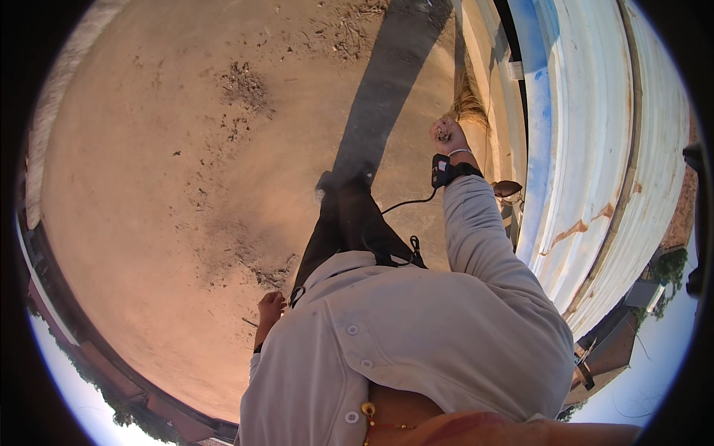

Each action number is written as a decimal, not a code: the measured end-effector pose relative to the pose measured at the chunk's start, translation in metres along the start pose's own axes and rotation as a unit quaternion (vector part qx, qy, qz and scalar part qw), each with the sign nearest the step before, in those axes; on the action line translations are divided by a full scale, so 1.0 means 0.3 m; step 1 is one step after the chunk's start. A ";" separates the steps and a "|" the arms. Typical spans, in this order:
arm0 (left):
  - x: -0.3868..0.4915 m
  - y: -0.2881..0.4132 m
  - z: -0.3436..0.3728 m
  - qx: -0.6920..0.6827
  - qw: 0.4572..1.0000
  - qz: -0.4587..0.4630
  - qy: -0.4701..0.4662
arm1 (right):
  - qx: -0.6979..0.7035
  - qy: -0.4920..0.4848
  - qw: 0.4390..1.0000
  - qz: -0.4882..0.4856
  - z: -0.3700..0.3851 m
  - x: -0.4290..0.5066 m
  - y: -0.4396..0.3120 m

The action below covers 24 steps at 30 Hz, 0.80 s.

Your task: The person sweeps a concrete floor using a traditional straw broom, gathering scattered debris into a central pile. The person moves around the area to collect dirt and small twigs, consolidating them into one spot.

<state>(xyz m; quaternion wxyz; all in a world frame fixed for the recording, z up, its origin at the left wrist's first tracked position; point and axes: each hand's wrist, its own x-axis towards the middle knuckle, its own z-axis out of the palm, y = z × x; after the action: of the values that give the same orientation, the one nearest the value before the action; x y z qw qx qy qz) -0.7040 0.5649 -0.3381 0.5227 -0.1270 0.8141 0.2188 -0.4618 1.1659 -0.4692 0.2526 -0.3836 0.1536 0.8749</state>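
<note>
My right hand (448,137) is out in front of me at the right, closed in a fist. It grips a straw broom (471,106), and the cut ends of the stalks show at the top of the fist. The broom's straw points away from me, low beside a pale ledge; its far end is not clear. A small black device (440,170) is strapped to my right wrist, with a black cable running to my waist. My left hand (271,305) hangs by my left hip, fingers loosely curled, and nothing shows in it.
Bare ground (134,223) stretches to the left. Heaps of dark litter lie near my left side (273,274) and farther ahead (245,86). White and blue ribbed sheeting (591,167) rises close on my right. A dark oval object (506,188) stands near my right forearm.
</note>
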 end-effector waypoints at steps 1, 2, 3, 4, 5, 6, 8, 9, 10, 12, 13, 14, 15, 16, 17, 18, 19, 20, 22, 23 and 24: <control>-0.001 0.003 -0.003 -0.012 1.000 -0.005 -0.001 | -0.090 -0.005 0.996 0.023 0.010 0.008 -0.011; -0.001 0.007 -0.008 -0.011 1.000 -0.011 0.002 | -0.177 0.008 0.982 0.067 0.012 0.005 -0.020; 0.006 0.014 -0.006 -0.012 1.000 -0.011 0.003 | -0.266 0.042 0.959 0.092 0.016 0.001 -0.032; 0.011 0.022 -0.004 -0.014 1.000 -0.011 0.003 | -0.268 0.000 0.954 0.136 0.014 -0.019 -0.050; 0.012 0.027 -0.003 -0.015 1.000 -0.015 0.004 | -0.305 0.051 0.943 0.124 0.008 -0.041 -0.057; 0.012 0.033 -0.002 -0.016 1.000 -0.018 0.005 | -0.336 0.122 0.930 0.088 0.001 -0.070 -0.064; 0.019 0.044 0.008 -0.021 1.000 -0.022 0.004 | -0.423 0.168 0.890 0.022 -0.016 -0.145 -0.067; 0.017 0.044 0.012 -0.022 0.999 -0.027 0.002 | -0.458 0.196 0.867 -0.023 -0.032 -0.196 -0.061; 0.013 0.042 0.017 -0.019 0.999 -0.031 0.003 | -0.490 0.201 0.846 -0.059 -0.047 -0.243 -0.049; 0.001 0.029 0.029 -0.050 0.998 -0.038 0.006 | -0.463 0.218 0.853 -0.100 -0.092 -0.341 -0.012; -0.007 0.020 0.032 -0.056 0.997 -0.044 0.011 | -0.453 0.220 0.858 -0.101 -0.118 -0.383 0.004; -0.016 0.008 0.036 -0.071 0.996 -0.045 0.011 | -0.442 0.242 0.858 -0.102 -0.144 -0.411 0.018; -0.023 -0.003 0.042 -0.077 0.996 -0.048 0.012 | -0.401 0.265 0.869 -0.118 -0.178 -0.429 0.041; -0.027 -0.013 0.048 -0.082 0.995 -0.051 0.012 | -0.393 0.273 0.872 -0.100 -0.212 -0.437 0.055; -0.029 -0.024 0.052 -0.062 0.997 -0.043 0.005 | -0.377 0.245 0.890 -0.079 -0.241 -0.430 0.061; -0.032 -0.035 0.056 -0.042 0.999 -0.034 -0.002 | -0.365 0.272 0.889 -0.058 -0.261 -0.410 0.056; -0.032 -0.047 0.061 -0.017 1.000 -0.015 -0.007 | -0.348 0.272 0.897 -0.027 -0.276 -0.385 0.046; -0.026 -0.055 0.067 -0.030 0.999 -0.014 -0.012 | -0.329 0.294 0.897 -0.001 -0.283 -0.357 0.034; -0.020 -0.072 0.078 -0.033 0.999 0.000 -0.014 | -0.324 0.225 0.913 0.099 -0.267 -0.272 0.017; -0.018 -0.078 0.080 -0.050 0.999 0.005 -0.010 | -0.321 0.230 0.909 0.132 -0.244 -0.230 0.015; -0.018 -0.083 0.078 -0.053 0.999 0.001 -0.005 | -0.374 0.243 0.891 0.078 -0.237 -0.180 0.072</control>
<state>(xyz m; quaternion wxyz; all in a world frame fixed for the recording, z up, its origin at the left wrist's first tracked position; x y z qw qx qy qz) -0.6723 0.5546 -0.3472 0.5191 -0.1522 0.7989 0.2629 -0.4006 1.0977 -0.4741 -0.0242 -0.6374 -0.0991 0.7638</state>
